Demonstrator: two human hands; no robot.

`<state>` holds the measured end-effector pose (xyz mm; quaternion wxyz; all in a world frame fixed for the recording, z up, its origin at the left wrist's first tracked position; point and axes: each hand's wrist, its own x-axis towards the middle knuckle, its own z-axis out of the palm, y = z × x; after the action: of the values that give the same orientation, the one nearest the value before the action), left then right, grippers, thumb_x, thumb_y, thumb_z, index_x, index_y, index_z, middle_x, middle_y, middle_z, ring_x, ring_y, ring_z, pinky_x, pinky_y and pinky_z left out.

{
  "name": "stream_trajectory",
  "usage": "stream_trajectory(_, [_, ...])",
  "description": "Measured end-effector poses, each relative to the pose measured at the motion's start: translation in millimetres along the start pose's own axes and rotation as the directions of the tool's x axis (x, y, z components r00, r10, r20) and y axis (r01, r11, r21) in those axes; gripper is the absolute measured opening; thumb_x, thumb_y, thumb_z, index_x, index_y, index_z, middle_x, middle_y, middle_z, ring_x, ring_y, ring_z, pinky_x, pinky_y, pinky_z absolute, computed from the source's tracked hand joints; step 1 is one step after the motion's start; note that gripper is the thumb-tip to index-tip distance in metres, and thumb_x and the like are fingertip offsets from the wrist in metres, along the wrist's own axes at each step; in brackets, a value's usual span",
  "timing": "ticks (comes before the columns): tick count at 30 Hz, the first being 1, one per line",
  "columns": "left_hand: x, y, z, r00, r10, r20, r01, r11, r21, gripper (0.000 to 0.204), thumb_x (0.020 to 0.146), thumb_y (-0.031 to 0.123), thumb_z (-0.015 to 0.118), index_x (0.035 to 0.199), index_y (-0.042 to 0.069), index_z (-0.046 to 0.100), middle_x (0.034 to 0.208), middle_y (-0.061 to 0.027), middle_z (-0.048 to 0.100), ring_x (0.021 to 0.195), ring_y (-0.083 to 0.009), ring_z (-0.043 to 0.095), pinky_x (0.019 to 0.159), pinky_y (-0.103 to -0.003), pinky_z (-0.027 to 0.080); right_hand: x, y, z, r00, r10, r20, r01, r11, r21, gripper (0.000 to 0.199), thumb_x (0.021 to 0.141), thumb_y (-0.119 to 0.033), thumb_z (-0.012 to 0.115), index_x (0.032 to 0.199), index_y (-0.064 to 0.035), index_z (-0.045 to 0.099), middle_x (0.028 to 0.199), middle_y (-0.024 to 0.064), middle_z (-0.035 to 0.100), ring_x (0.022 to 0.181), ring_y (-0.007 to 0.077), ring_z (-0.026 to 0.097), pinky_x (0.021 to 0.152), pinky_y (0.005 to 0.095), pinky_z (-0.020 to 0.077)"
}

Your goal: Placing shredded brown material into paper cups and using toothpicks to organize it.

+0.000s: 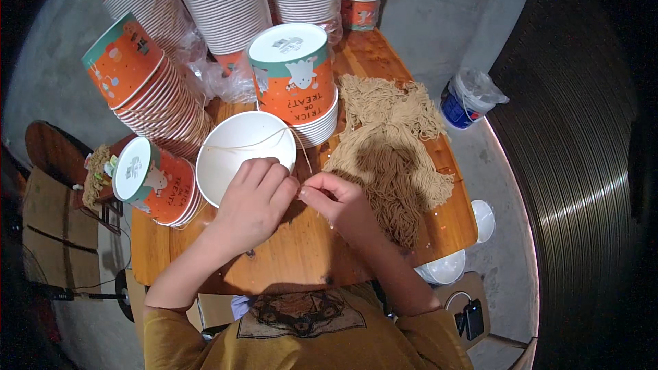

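A paper bucket (229,154) rests on the wooden table (274,270) with its white inside facing me. A thin pale cord (302,142) crosses its mouth and loops down past the right side of the rim to my fingers. My left hand (257,199) is closed in front of the bucket's lower right rim, its fingertips mostly hidden. Close beside it, my right hand (336,202) pinches thumb against forefinger on the cord. Bundles of beige cord (367,106) and darker brown cord (394,199) lie just right of my right hand.
Orange printed buckets stand upside down in a stack (291,82) behind, with another stack (157,181) at the left. Tall nested stacks (219,3) line the back. A blue-and-white pail (469,99) sits on the floor past the table's right edge.
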<state>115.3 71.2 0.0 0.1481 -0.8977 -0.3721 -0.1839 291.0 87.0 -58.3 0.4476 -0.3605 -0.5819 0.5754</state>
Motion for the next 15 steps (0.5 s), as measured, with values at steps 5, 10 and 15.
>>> stream_trajectory(5, [-0.1,2.9,2.3,1.000,0.011,-0.022,-0.011,1.000,-0.006,0.021,0.074,0.012,0.057,0.092,0.002,0.053,0.091,-0.0115,0.050,0.091,-0.0302,0.051,0.080,-0.040,0.043,1.7,2.4,-1.0,1.000,-0.018,0.008,0.017,0.999,0.041,0.009,0.086,-0.011,0.065,0.086,-0.0022,0.063,0.075,-0.0025,0.059,0.070,0.0050,0.051,0.065,0.0222,0.0429])
stream_trajectory(10, [-0.9,4.5,3.7,0.984,-0.179,-0.023,0.164,0.940,-0.299,0.019,0.078,0.003,0.062,0.092,0.001,0.051,0.089,-0.0130,0.049,0.089,-0.0333,0.049,0.080,-0.040,0.042,4.3,3.9,0.2,1.000,-0.015,0.015,0.014,0.997,0.072,0.008,0.086,-0.010,0.064,0.084,-0.0035,0.061,0.075,-0.0046,0.057,0.068,0.0038,0.049,0.064,0.0210,0.0412])
stream_trajectory(15, [-1.4,0.8,-0.8,0.891,-0.426,0.156,0.439,0.722,-0.535,0.021,0.083,0.006,0.064,0.098,0.000,0.051,0.093,-0.0142,0.053,0.088,-0.0301,0.056,0.076,-0.036,0.046,10.7,16.8,4.2,0.998,-0.057,-0.035,0.062,0.983,0.171,0.008,0.085,-0.003,0.061,0.080,-0.0052,0.055,0.072,-0.0067,0.050,0.065,0.0039,0.045,0.059,0.0186,0.0379])
